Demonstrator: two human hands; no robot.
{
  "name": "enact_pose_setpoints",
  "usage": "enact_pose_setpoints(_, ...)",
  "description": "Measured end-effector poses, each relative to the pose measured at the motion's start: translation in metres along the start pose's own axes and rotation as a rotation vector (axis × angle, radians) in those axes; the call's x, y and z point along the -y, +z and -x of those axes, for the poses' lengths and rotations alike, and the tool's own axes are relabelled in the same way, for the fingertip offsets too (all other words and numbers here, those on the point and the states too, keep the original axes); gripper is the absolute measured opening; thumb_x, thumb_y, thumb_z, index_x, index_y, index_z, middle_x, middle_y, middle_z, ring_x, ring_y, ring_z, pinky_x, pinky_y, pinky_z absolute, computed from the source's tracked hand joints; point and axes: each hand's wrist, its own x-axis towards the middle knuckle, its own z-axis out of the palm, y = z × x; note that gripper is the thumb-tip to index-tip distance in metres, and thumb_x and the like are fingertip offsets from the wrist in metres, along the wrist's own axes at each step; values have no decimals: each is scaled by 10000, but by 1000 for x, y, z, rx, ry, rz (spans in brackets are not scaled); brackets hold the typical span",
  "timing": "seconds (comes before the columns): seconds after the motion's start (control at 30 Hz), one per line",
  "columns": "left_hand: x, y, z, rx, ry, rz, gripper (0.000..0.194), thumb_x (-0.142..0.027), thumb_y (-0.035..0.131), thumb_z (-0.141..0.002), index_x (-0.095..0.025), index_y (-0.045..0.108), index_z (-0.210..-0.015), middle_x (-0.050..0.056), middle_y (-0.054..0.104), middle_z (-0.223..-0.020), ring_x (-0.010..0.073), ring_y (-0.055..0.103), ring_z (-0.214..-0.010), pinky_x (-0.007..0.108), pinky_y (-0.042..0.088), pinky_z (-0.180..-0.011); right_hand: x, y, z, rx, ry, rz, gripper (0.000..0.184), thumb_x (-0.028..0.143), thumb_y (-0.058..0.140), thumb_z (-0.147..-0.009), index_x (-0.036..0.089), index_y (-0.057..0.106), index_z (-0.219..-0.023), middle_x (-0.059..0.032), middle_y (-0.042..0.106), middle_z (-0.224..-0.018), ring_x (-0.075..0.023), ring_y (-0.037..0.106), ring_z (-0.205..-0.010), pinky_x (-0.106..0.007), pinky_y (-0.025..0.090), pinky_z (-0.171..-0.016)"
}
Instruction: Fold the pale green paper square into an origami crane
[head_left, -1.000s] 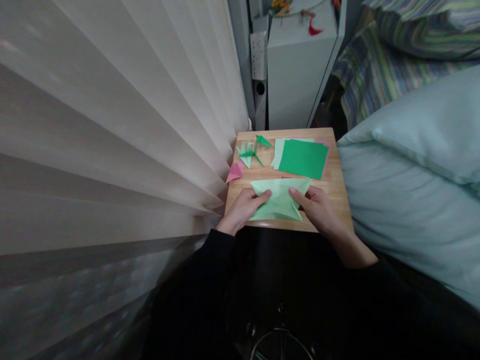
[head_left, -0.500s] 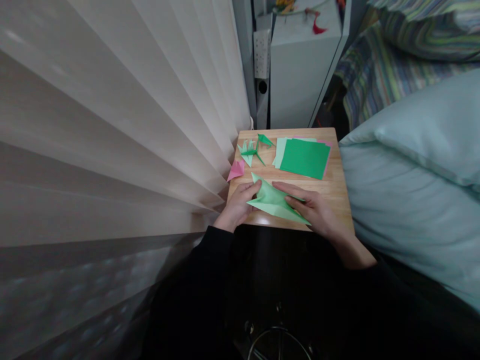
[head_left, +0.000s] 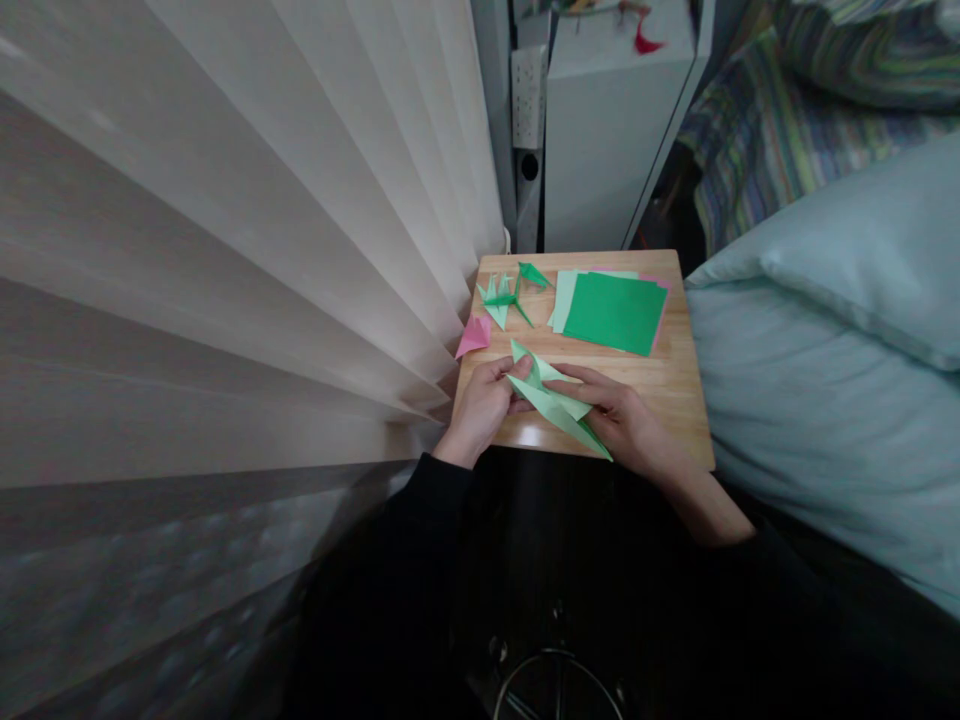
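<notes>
A light green paper (head_left: 553, 400), partly folded into a narrow pointed shape, is held just above the near part of a small wooden table (head_left: 675, 400). My left hand (head_left: 484, 405) pinches its left end. My right hand (head_left: 619, 420) grips its right side with the fingers laid over the fold. Both hands are closed on the paper.
Behind the hands lies a stack of square sheets with a dark green sheet (head_left: 613, 312) on top. Folded green paper figures (head_left: 504, 298) and a pink folded piece (head_left: 474, 336) sit at the table's left. A curtain (head_left: 225, 250) hangs left, a pale pillow (head_left: 825, 330) lies right, a white cabinet (head_left: 607, 130) stands behind.
The light green paper has gone from a wide flat shape to a narrow folded one, collapsed along its diagonal. Both hands moved closer together around it.
</notes>
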Motion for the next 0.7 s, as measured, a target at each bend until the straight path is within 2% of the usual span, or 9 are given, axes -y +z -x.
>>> enact_pose_setpoints(0.1, -4, -2, 2, 24, 43, 11, 360, -411, 892, -678, -159, 745, -889, 25, 742, -830, 155, 692, -755, 291, 562, -782, 5, -1, -2, -118, 88, -21, 367, 257, 559, -954, 261, 763, -1259, -58, 715, -1364, -290, 649, -1290, -457, 487, -1132)
enact_pose_setpoints(0.2, -11, -2, 7, 67, 37, 9, 403, -348, 908, -643, -141, 758, -954, 58, 763, -930, 189, 709, -843, 320, 545, -854, 9, -2, -3, -254, 219, 7, 341, 372, 568, -968, 214, 780, -1184, -81, 783, -1198, -316, 706, -1151, -464, 547, -1027)
enact_pose_setpoints(0.33, -12, 3, 15, 234, -39, -111, 472, -256, 914, -612, -145, 748, -1039, 91, 769, -1043, 239, 710, -963, 364, 528, -923, 9, -1, -3, -257, 216, 24, 318, 410, 560, -968, 213, 785, -1077, -84, 790, -1126, -313, 709, -1103, -449, 552, -984)
enact_pose_setpoints(0.4, -10, 4, 15, 261, -17, -199, 434, -224, 887, -623, -145, 749, -1027, 90, 767, -1064, 248, 699, -996, 371, 517, -955, 7, 1, -2, -233, 258, -29, 312, 433, 614, -933, 217, 753, -1109, -84, 782, -1123, -302, 716, -1051, -434, 570, -929)
enact_pose_setpoints(0.47, -7, 4, 13, 226, 35, -242, 371, -214, 823, -671, -151, 749, -1028, 79, 767, -1069, 247, 692, -1010, 371, 508, -974, 4, 2, -2, -217, 326, -79, 341, 425, 703, -852, 222, 706, -1126, -81, 765, -1110, -285, 715, -987, -412, 577, -869)
enact_pose_setpoints(0.53, -4, 1, 10, 156, 64, -240, 320, -206, 754, -699, -157, 747, -1015, 65, 772, -1039, 245, 692, -988, 370, 513, -958, 1, 3, -3, -243, 386, -104, 307, 359, 751, -755, 223, 660, -1014, -73, 737, -1025, -262, 702, -900, -387, 569, -805)
enact_pose_setpoints(0.6, -1, -4, 5, 81, 67, -210, 292, -197, 700, -692, -158, 750, -977, 56, 776, -998, 254, 694, -971, 370, 522, -925, -1, 3, -4, -299, 417, -140, 223, 291, 710, -699, 235, 586, -876, -48, 681, -884, -230, 667, -790, -358, 540, -714)
enact_pose_setpoints(0.7, 5, -10, -2, 39, 72, -147, 306, -192, 642, -676, -166, 764, -956, 51, 787, -989, 287, 697, -1024, 382, 533, -914, 0, 1, -5, -330, 422, -186, 144, 257, 607, -705, 256, 519, -819, 7, 577, -703, -193, 586, -661, -318, 463, -602)
